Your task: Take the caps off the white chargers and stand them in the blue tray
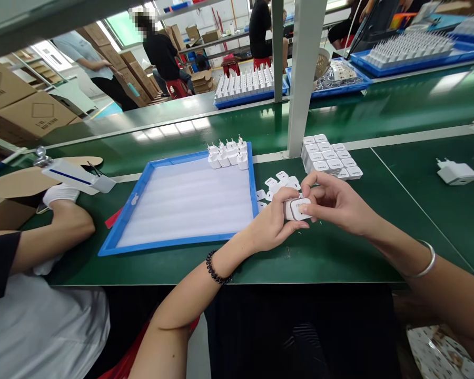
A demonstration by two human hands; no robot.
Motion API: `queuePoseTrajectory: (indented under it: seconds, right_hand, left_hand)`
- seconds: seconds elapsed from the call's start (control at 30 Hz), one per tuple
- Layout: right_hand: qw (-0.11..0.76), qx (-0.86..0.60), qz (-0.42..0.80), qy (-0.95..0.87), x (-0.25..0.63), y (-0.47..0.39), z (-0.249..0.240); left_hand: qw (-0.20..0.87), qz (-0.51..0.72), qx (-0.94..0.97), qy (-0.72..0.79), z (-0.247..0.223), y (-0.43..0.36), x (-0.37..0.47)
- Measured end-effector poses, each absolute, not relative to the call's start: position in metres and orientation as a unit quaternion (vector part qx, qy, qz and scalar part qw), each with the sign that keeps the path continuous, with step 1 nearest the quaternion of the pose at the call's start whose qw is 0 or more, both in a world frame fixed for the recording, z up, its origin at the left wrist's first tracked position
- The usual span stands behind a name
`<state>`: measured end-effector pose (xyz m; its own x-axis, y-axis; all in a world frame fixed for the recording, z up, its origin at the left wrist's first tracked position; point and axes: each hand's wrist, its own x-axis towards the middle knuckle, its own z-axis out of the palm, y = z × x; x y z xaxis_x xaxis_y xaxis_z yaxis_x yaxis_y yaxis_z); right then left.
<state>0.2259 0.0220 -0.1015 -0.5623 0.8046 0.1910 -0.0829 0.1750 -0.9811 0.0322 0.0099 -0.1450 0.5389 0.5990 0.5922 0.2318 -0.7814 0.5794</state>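
My left hand [278, 223] is closed around a white charger plug [289, 209], whose printed end face is turned toward my right hand [332, 202]. The right thumb presses on that face, where a rounded white printed piece sits, and the other right fingers curl by its upper edge. Just behind my hands lie loose white printed pieces [282, 181] in a small heap. Stacks of similar printed pieces [327, 155] stand farther right. Several white charger plugs [228, 153] stand pins up in the far right corner of the blue-rimmed tray [181, 239].
One charger plug [457, 172] lies on the green bench [411, 226] at right. A metal post [302, 79] rises behind the stacks. At left a co-worker's gloved hand [61, 195] is near a white stand [73, 176]. Filled blue trays [247, 97] line the back.
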Motion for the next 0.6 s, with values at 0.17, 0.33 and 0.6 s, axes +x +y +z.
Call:
queuePoseTrajectory:
  seconds: [0.17, 0.33, 0.6]
  right_hand:
    - [0.375, -0.277, 0.580, -0.668, 0.227, 0.021, -0.102]
    - [0.371, -0.278, 0.591, -0.660, 0.225, 0.020, -0.104]
    - [0.393, -0.223, 0.733, -0.508, 0.217, 0.025, -0.113]
  left_hand:
    - [0.227, 0.408, 0.851, 0.240, -0.146, 0.010, 0.032]
    - [0.220, 0.417, 0.848, 0.243, -0.147, 0.013, 0.030]
    - [0.230, 0.469, 0.823, 0.221, -0.132, 0.010, 0.030]
